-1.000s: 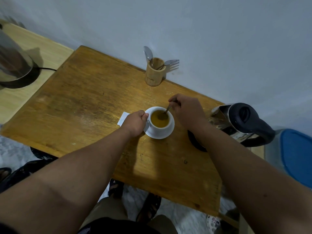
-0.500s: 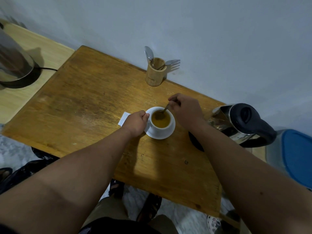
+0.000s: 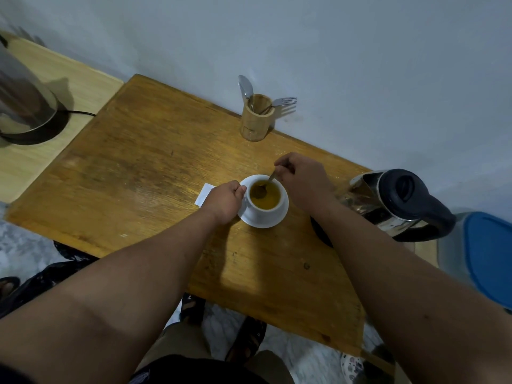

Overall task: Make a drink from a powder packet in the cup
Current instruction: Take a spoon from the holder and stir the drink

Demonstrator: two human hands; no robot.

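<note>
Two hands busy: your left hand (image 3: 225, 201) closed around white cup (image 3: 266, 207) at its 9 o'clock, right hand (image 3: 303, 180) fingers pinching teaspoon (image 3: 263, 187) in the yellow drink (image 3: 270, 199).

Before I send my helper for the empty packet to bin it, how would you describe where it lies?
On the wooden table, find the white cup on its saucer. The left hand steadies that cup, and a small white packet pokes out from behind the hand. It is the only flat paper item there.
</note>
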